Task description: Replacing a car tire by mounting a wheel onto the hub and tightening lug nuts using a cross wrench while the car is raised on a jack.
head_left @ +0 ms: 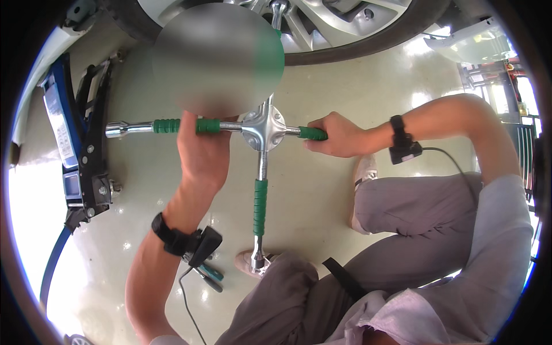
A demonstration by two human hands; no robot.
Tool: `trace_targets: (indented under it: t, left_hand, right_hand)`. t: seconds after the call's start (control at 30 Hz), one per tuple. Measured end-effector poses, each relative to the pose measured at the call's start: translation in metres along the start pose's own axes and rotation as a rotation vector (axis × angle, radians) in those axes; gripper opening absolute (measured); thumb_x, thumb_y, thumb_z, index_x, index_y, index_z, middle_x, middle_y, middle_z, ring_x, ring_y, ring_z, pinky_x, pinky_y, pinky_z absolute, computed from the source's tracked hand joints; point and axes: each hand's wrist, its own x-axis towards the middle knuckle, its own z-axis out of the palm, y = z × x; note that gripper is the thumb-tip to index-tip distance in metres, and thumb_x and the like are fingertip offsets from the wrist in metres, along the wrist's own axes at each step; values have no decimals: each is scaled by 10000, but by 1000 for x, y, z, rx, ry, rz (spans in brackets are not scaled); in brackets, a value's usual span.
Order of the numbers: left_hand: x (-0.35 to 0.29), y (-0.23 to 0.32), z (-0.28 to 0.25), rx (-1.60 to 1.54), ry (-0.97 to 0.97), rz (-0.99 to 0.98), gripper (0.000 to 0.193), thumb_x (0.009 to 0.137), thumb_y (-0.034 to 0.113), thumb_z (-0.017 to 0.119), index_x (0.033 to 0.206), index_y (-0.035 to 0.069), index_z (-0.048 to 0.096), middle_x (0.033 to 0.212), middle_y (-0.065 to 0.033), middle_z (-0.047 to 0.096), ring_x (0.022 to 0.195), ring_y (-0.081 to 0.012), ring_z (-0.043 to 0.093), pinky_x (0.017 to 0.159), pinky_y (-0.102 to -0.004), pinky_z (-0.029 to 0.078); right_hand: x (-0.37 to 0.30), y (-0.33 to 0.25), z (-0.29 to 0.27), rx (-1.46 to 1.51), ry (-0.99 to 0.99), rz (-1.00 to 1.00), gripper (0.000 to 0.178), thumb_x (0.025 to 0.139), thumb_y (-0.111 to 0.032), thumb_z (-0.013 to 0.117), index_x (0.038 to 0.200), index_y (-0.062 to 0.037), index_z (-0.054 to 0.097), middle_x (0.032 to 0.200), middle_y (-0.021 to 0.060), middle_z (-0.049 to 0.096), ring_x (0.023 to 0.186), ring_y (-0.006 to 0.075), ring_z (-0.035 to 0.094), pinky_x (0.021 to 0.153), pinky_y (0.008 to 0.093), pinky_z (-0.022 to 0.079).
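Observation:
A four-way lug wrench [264, 130] with a silver hub and green ribbed grips spans the space before the car wheel [313, 40]. My left hand [202, 152] is closed around its left arm, at the inner part of the green grip; a blurred patch hides some of those fingers. On the right arm's grip, my right hand [340, 135] is wrapped in a fist. The far arm runs toward the wheel's spokes, where its socket end meets the wheel near the top edge. The near arm points back toward my knees, its socket end above my shoe.
A blue and black floor jack [86, 144] stands at the left, with a blue handle bending down. A tool with a teal and black handle [211, 277] lies on the floor near my left wrist. A pale body panel [471, 43] shows at the far right.

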Motion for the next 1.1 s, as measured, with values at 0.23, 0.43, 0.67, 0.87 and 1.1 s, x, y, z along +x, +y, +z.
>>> trace_targets:
  t: [0.23,0.43,0.67,0.87,1.1]
  left_hand:
    - [0,12,26,81,-233,30,478,1017,231,494,590,140,298,565,-15,328,573,-162,350,640,-354,370]
    - [-17,11,55,499,-277,284,461,1015,183,477,583,132,324,539,-26,341,538,-143,348,535,-337,357]
    - [-15,-3,96,1124,-704,367,297,945,172,608,692,36,687,586,-129,650,558,-304,666,614,-418,536]
    - [-8,13,2,1575,-606,665,293,868,215,722,658,40,617,541,-185,532,535,-428,499,515,-437,423]
    - [15,76,-46,1702,-760,488,252,844,196,746,693,40,617,562,-153,570,550,-383,572,548,-419,475]
  right_hand:
    - [55,66,30,58,-56,-349,365,901,-259,657,683,1,520,556,137,486,506,273,450,543,412,401]
    - [111,48,60,98,0,-660,285,868,-180,623,668,-14,506,559,175,476,528,356,458,541,439,395]
    - [33,58,-11,139,34,-268,177,865,-205,654,846,-29,649,745,175,620,670,323,588,616,410,464]
    - [-3,6,-8,-405,-121,-223,190,868,-212,668,868,-22,662,780,157,643,687,290,604,629,398,475]
    - [142,-34,64,-579,-343,-247,207,872,-220,683,894,-14,678,821,136,671,707,252,622,645,385,488]
